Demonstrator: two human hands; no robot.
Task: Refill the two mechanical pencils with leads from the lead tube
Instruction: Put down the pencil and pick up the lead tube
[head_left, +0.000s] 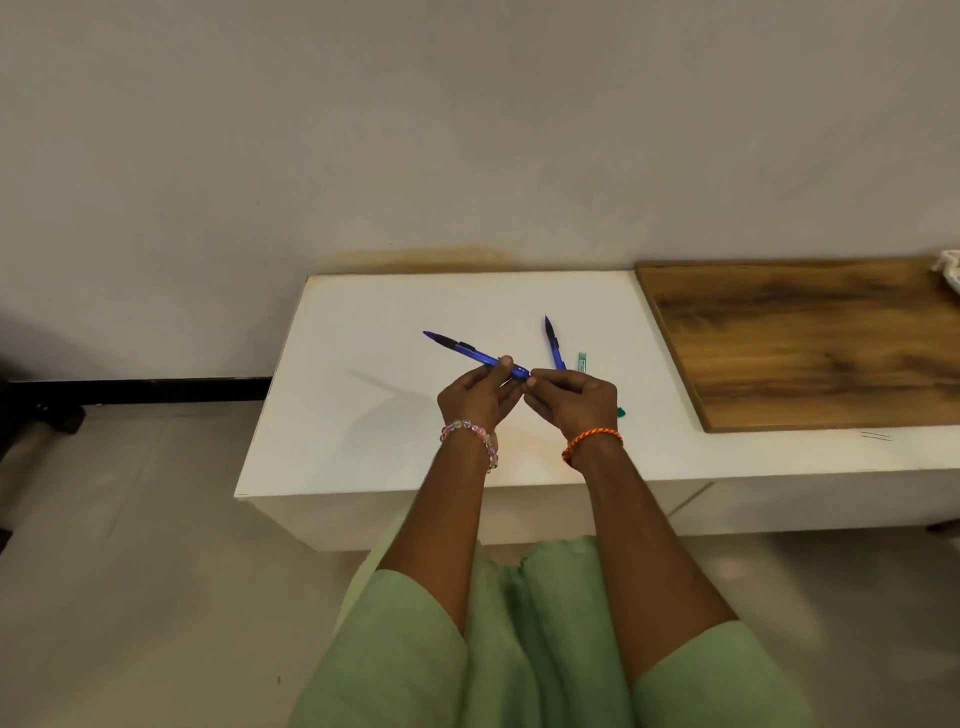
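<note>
My left hand (478, 397) grips a blue mechanical pencil (462, 349) near its rear end, tip pointing up and to the left above the white table (363, 415). The fingertips of my right hand (569, 402) pinch at that pencil's rear end; whether they hold a cap or a lead is too small to tell. A second blue pencil (554, 343) lies on the table just beyond my right hand, tip pointing away. To its right lies the small clear green lead tube (582, 361). A small green piece (621, 413) peeks out from under my right hand.
A dark wooden board (810, 343) lies on the table's right part, with something white (948, 270) at its far right corner. The wall runs close behind the table. The table's left edge drops to the floor.
</note>
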